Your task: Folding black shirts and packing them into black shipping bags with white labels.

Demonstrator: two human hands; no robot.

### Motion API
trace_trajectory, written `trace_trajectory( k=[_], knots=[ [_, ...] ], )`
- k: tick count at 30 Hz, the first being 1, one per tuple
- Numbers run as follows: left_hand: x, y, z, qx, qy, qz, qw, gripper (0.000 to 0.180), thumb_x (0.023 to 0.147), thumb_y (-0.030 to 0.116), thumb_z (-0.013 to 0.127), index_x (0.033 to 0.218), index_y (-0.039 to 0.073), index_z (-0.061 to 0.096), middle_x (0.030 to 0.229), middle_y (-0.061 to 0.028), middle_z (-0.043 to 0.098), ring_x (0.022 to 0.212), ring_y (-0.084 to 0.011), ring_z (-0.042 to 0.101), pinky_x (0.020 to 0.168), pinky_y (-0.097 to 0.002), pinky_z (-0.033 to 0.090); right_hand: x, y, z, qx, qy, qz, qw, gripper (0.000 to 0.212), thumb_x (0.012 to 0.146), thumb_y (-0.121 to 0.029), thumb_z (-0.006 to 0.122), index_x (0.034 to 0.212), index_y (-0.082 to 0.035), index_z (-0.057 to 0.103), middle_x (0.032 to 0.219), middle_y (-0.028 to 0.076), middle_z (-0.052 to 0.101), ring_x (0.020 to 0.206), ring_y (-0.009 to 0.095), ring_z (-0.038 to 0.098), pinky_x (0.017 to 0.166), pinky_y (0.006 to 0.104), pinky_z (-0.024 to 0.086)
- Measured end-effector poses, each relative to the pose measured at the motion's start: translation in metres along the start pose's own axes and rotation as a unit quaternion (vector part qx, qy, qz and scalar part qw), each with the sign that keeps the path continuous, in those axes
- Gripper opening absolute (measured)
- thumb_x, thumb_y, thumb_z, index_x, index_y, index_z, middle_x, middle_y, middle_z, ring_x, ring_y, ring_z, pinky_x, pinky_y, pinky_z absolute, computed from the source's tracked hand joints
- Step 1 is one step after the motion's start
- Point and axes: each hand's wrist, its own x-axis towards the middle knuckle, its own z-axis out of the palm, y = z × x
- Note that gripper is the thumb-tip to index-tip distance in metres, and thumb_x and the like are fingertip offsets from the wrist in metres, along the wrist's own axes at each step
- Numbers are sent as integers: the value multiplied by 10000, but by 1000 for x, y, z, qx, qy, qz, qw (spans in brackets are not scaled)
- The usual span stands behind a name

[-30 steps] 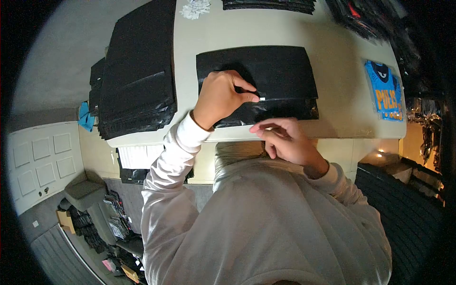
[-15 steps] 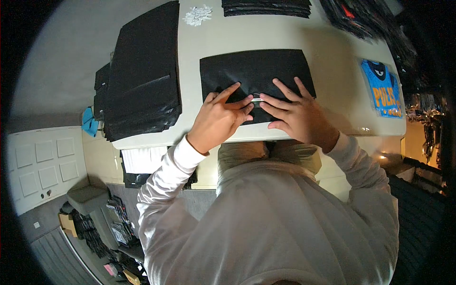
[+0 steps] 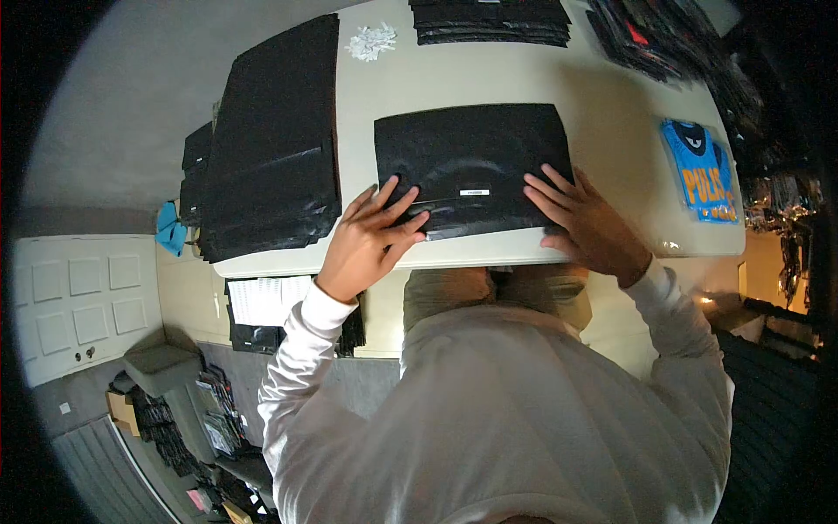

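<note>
A flat black rectangular sheet, perhaps a folded bag (image 3: 471, 140), lies on the white table right in front of me. A small white label (image 3: 474, 192) sits on it, below its middle. My left hand (image 3: 371, 231) rests on its lower left corner, fingers spread and open. On its right edge lies my right hand (image 3: 587, 218), also open with fingers apart. Neither hand grips anything. The label shows uncovered between the two hands.
A tall stack of black sheets (image 3: 275, 148) stands to the left. Small white slips (image 3: 371, 41) form a pile beyond it. Another black stack (image 3: 491, 22) lies at the far edge. A blue packaged shirt (image 3: 700, 170) is at the right, below heaped dark packages (image 3: 650, 44).
My hands have moved apart from around the label, the left to the lower left corner, the right to the right edge. The label is now fully in sight.
</note>
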Motion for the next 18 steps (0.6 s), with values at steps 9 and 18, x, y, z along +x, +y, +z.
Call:
trace_trajectory(
  k=[9,18],
  knots=[
    [-23,1,-4,12,-31,-45,998,325,995,298,652,1262,139,747,1423,-69,640,1431,-290,496,1215,-538,324,-30,6,9,-74,22,73,994,734,964,-443,612,1541,-36,409,1614,108,415,1517,333,334,1242,603,201],
    [-35,-2,-10,-1,-35,-43,998,315,1001,282,641,1248,123,752,1448,-90,617,1452,-287,471,1238,-540,281,-43,1,6,-106,27,117,987,723,958,-467,618,1522,-47,447,1618,94,418,1520,317,336,1235,621,197]
  ],
)
